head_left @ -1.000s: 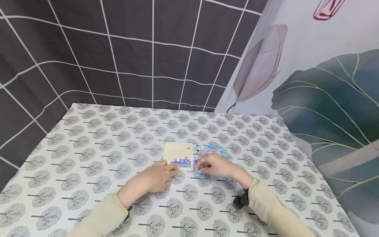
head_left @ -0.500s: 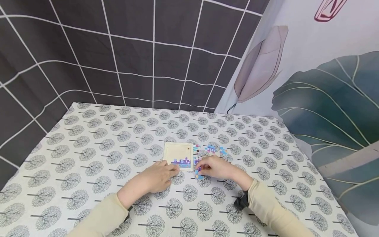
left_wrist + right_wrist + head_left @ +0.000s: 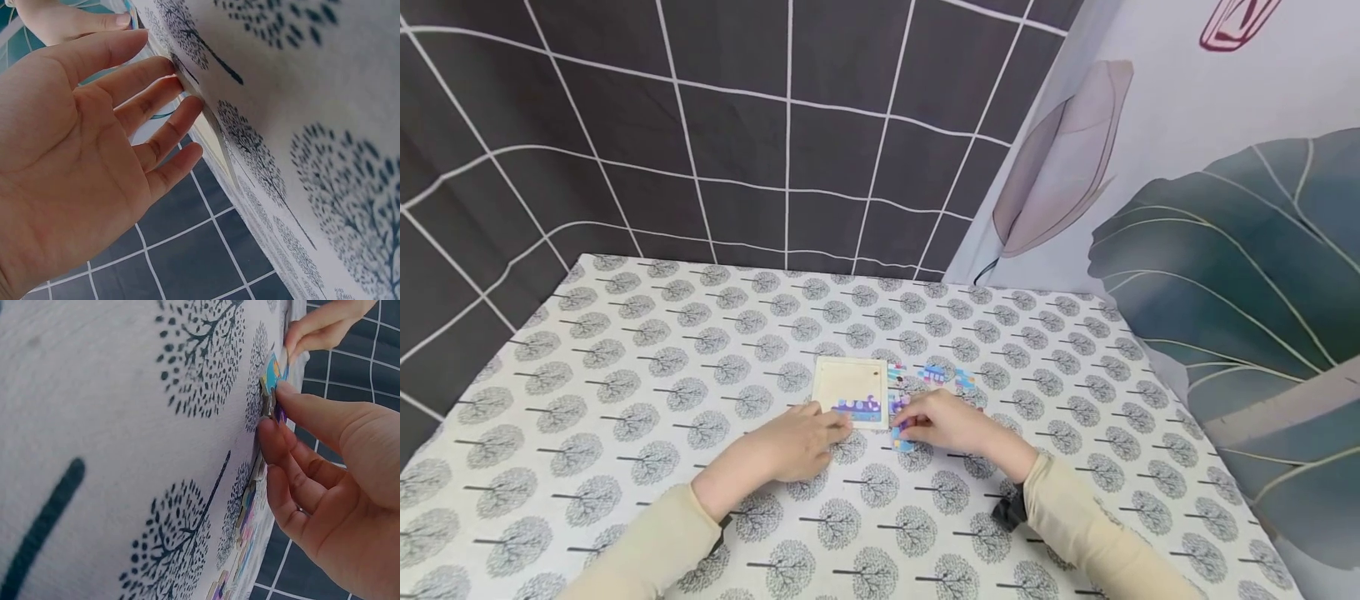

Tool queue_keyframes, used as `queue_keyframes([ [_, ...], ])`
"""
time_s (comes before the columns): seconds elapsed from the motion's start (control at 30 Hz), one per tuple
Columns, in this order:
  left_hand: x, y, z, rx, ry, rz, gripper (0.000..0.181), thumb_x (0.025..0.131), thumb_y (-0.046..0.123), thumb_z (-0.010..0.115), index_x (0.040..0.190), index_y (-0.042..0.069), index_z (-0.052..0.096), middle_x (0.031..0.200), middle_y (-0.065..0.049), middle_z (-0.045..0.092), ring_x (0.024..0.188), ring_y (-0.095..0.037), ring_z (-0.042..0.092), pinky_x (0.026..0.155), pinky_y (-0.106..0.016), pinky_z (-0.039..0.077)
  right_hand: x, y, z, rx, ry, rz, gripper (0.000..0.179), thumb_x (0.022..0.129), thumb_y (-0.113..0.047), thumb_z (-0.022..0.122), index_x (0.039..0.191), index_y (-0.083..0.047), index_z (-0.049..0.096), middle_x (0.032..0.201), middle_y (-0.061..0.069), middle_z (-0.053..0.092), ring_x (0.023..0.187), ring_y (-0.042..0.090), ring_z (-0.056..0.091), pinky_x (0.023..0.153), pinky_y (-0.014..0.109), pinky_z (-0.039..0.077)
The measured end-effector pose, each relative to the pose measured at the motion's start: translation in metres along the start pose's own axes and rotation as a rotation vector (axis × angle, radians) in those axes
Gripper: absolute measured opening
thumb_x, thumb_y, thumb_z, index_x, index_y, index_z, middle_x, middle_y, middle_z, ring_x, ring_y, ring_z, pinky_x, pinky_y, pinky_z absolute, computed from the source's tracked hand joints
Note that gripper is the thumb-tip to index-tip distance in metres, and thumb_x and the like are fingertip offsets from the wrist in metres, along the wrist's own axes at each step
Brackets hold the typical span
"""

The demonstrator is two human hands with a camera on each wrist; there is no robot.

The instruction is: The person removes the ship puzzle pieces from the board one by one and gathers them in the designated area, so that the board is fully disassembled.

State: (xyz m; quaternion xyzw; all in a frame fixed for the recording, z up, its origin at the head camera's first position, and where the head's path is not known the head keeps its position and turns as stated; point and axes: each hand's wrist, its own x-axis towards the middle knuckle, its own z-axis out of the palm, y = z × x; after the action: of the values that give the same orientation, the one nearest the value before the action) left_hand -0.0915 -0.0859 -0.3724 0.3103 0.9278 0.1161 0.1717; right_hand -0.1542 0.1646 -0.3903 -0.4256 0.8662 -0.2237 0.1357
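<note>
A cream jigsaw tray lies on the table, its near right part filled with joined purple and blue pieces. My left hand rests its fingertips on the tray's near left corner. In the left wrist view those fingers are loosely extended along the tray's edge. Just right of the tray, my right hand pinches a blue, orange and purple puzzle piece between thumb and fingers, close to the tabletop. Part of that piece is hidden behind the fingertips.
Several loose puzzle pieces lie beyond the right hand, to the right of the tray. Another piece sits beside the tray's right edge. A tree-print cloth covers the table, and a dark gridded curtain hangs behind it.
The right fingers shift slightly over the pinched puzzle piece beside the tray. My left hand stays on the tray's corner.
</note>
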Motion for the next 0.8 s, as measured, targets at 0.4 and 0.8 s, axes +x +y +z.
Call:
queue_keyframes([
  [0.4,0.0,-0.004,-0.002,-0.015,0.009,0.009,0.046,0.092,0.018,0.053,0.137,0.008,0.047,0.145,-0.005,0.041,0.095,-0.016,0.046,0.098,-0.036,0.041,0.002,-0.003,-0.001,-0.074,0.027,0.023,0.021,0.079,-0.019,0.073,0.098,-0.011,0.072,0.076,-0.009,0.062,0.064,-0.002,0.049,0.06,0.014,0.047],
  [0.8,0.001,-0.001,-0.001,-0.038,0.006,0.002,0.046,0.092,0.017,0.053,0.136,0.006,0.047,0.145,-0.006,0.041,0.116,-0.024,0.047,0.108,-0.04,0.034,-0.001,-0.012,0.001,-0.092,0.101,0.129,0.014,0.074,-0.02,0.077,0.085,-0.013,0.072,0.073,-0.008,0.066,0.064,0.0,0.056,0.06,0.013,0.049],
])
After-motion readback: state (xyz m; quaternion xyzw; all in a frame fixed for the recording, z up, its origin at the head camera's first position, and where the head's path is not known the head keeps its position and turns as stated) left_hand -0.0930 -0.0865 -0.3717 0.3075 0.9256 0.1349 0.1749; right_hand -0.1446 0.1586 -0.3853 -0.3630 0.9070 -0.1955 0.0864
